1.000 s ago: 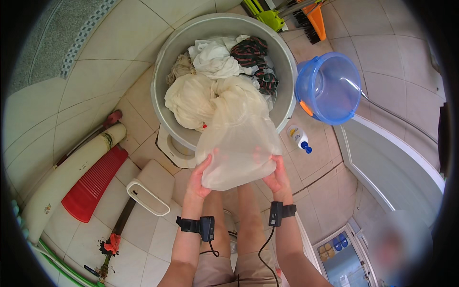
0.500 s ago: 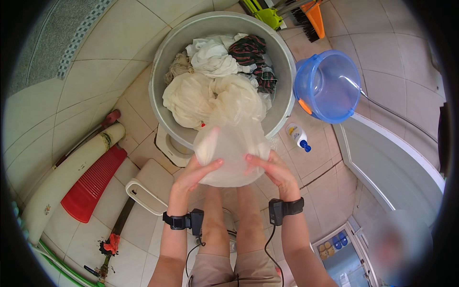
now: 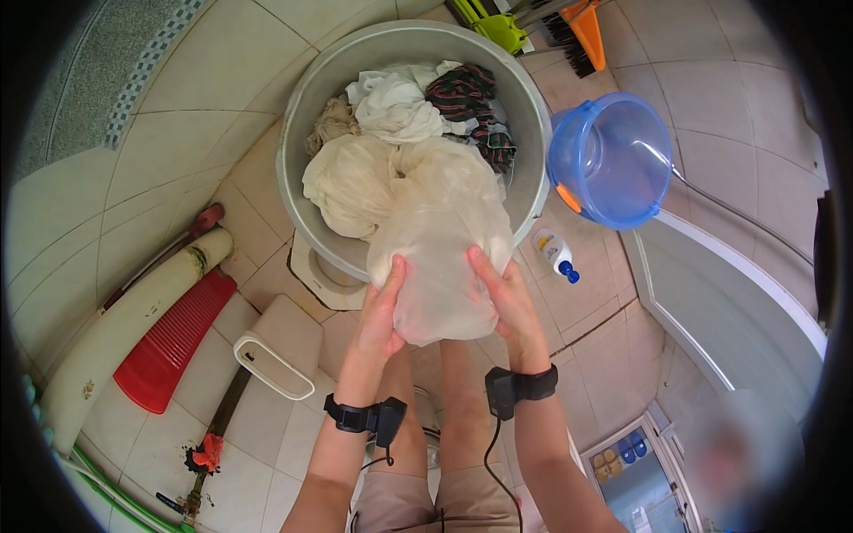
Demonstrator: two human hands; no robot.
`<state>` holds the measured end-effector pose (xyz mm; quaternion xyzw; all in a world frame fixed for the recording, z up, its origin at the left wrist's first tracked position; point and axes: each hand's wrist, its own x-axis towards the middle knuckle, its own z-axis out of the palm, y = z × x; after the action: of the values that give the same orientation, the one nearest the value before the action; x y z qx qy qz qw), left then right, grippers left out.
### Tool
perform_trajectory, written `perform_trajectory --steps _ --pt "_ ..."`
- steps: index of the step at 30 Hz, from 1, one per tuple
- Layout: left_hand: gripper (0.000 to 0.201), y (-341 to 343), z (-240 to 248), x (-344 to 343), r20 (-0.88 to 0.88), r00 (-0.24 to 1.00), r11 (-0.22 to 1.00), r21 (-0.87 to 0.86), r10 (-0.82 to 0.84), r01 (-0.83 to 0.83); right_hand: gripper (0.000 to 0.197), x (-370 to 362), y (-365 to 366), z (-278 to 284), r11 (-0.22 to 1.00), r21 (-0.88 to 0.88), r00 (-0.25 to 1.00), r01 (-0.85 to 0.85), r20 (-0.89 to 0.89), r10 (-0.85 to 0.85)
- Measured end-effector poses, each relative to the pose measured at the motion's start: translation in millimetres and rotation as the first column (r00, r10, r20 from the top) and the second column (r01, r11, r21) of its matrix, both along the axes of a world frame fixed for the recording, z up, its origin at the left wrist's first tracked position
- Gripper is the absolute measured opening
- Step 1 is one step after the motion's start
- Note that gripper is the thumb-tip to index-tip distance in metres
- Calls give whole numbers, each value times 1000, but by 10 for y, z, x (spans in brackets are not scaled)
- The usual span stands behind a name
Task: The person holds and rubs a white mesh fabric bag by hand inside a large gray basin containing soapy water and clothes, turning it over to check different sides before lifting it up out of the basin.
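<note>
A thin, sheer off-white cloth (image 3: pixel 444 289) is spread between my hands, just past the near rim of a large grey basin (image 3: pixel 293 191). My left hand (image 3: pixel 380 315) grips its left side, thumb on top and the other fingers hidden behind the fabric. On the other side, my right hand (image 3: pixel 513 302) holds it the same way. The cloth's far part trails into the basin, beside a bunched cream cloth (image 3: pixel 349 182). Behind these lie a crumpled white garment (image 3: pixel 391 105) and a dark striped garment (image 3: pixel 462 93).
Right of the basin stands a clear blue bucket (image 3: pixel 613 200), with a white bottle with a blue cap (image 3: pixel 555 253) on the tiles nearby. A red washboard (image 3: pixel 173 346) leans at the left, near a pale bin (image 3: pixel 283 338). Brushes and an orange dustpan (image 3: pixel 586 40) are at the back.
My hands have turned so the thumbs point away from me along the cloth. The left hand has shifted slightly right, and the fabric between them now looks more gathered.
</note>
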<state>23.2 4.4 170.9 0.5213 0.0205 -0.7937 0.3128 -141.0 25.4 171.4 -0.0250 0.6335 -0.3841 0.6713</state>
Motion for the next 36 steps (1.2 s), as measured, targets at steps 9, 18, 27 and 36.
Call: perform_trajectory --steps 9,18,27,36 --pt "51 142 -57 -378 134 990 985 174 -40 17 38 576 40 -22 783 135 253 -607 -901 352" --pt "29 201 -134 -198 79 993 964 255 -92 69 42 625 105 -53 771 196 158 -606 -920 358" --pt "38 108 85 -258 40 997 986 155 -64 57 42 486 79 -226 843 187 241 -504 -907 346" --pt "35 189 -90 11 122 990 994 -97 64 -52 26 102 -6 63 938 -95 942 334 19 -334"
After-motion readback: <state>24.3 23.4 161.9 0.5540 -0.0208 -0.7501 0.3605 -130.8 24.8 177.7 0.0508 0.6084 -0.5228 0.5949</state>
